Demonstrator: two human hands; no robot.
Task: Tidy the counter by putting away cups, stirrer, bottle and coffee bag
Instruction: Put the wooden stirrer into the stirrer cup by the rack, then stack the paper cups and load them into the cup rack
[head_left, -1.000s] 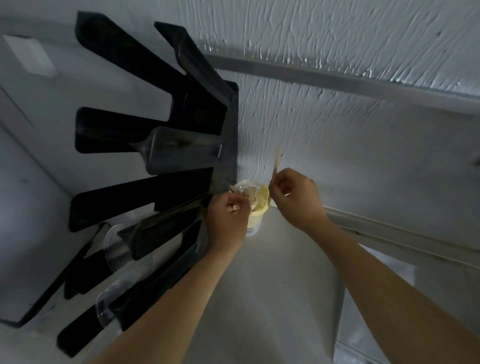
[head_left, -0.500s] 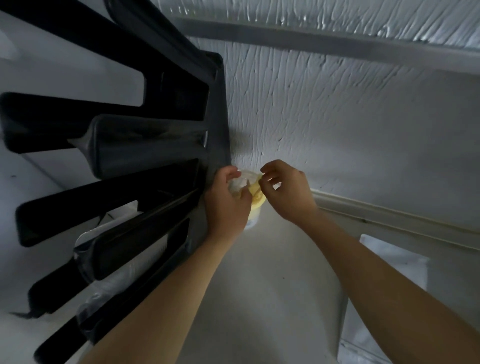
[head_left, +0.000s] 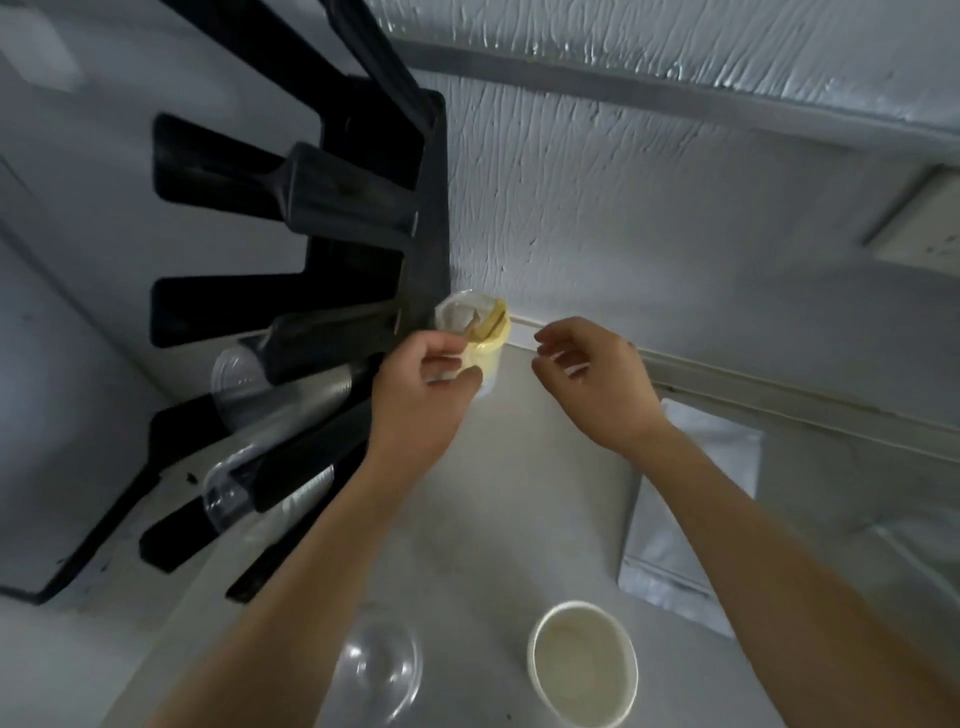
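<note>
A small yellow cup with sachets and wooden stirrers in it stands against the wall beside the black rack. My left hand holds this cup by its near side. My right hand hovers just to the right of it, fingers apart and holding nothing. A white paper cup stands at the near edge of the counter. A clear plastic cup sits to its left. A silver coffee bag lies flat on the right.
A black cup-dispenser rack fills the left side, with stacks of clear cups lying in its slots. A textured white wall rises behind the grey counter. A wall socket sits at the right.
My right hand slid the wooden stirrer down into the yellow cup, let go and drew back to the right. The view tilted down, showing the paper cup, clear cup and bag.
</note>
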